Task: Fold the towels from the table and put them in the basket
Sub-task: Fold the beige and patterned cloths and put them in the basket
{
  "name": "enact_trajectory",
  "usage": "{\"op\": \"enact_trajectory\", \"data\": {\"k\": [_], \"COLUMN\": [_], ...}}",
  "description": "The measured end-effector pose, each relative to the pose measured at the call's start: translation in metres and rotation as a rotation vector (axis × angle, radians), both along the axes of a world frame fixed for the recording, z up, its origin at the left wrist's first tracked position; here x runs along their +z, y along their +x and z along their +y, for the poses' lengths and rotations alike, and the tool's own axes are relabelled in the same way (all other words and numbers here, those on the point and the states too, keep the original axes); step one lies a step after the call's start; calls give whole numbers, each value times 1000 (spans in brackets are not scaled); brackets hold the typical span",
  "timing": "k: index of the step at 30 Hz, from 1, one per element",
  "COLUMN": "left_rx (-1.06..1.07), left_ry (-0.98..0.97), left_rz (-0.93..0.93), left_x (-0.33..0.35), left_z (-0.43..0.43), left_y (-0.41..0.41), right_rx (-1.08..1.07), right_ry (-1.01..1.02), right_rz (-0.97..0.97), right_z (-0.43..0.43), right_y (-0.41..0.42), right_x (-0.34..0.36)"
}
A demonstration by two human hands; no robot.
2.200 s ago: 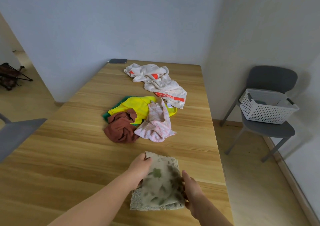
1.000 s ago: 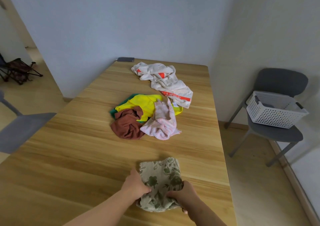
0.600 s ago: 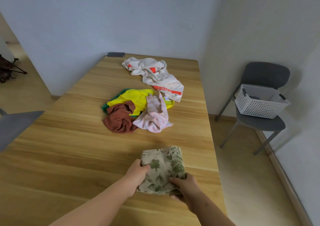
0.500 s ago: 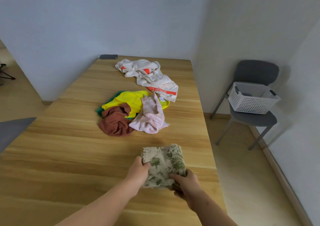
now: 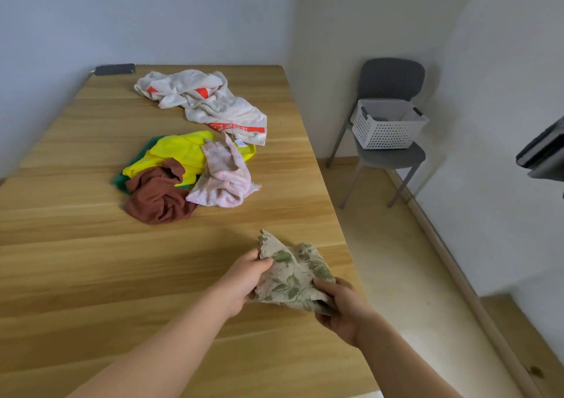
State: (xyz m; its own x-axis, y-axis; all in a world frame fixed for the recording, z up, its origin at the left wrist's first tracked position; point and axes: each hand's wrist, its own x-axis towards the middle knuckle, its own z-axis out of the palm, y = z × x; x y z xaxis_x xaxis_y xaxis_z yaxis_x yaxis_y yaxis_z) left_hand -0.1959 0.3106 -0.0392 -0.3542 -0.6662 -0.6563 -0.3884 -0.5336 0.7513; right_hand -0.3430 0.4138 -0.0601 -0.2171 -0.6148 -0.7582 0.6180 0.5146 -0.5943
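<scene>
Both hands pinch a folded beige towel [image 5: 291, 272] with green leaf print, lifted over the table [image 5: 76, 275] near its right edge. The left hand [image 5: 244, 278] grips its left side, the right hand [image 5: 341, 309] its lower right corner; one corner pokes upward.

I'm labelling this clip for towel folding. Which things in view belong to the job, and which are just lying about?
Job: beige leaf-print towel gripped by left hand and right hand; crumpled white-and-orange towel; yellow towel; brown towel; pink towel; white perforated plastic basket; wooden table.
Lying about: dark flat object at the table's far corner; grey chair under the basket.
</scene>
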Motion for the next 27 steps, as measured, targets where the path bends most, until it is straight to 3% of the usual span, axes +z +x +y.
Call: {"op": "enact_trajectory", "data": {"k": [4, 12, 20, 27], "left_rx": [-39, -347, -273, -157], "left_ry": [-39, -72, -122, -96], "left_rz": [-32, -4, 13, -17], "left_x": [-5, 1, 21, 7], "left_z": [5, 40, 71, 41], "left_y": [-35, -197, -377, -470], "right_rx": [-55, -92, -197, -210], "right_ry": [-18, -78, -59, -9], "right_rz": [105, 56, 113, 221], "right_z": [15, 66, 98, 58], "right_y": [-31, -177, -349, -443], "right_x": [2, 9, 19, 5]}}
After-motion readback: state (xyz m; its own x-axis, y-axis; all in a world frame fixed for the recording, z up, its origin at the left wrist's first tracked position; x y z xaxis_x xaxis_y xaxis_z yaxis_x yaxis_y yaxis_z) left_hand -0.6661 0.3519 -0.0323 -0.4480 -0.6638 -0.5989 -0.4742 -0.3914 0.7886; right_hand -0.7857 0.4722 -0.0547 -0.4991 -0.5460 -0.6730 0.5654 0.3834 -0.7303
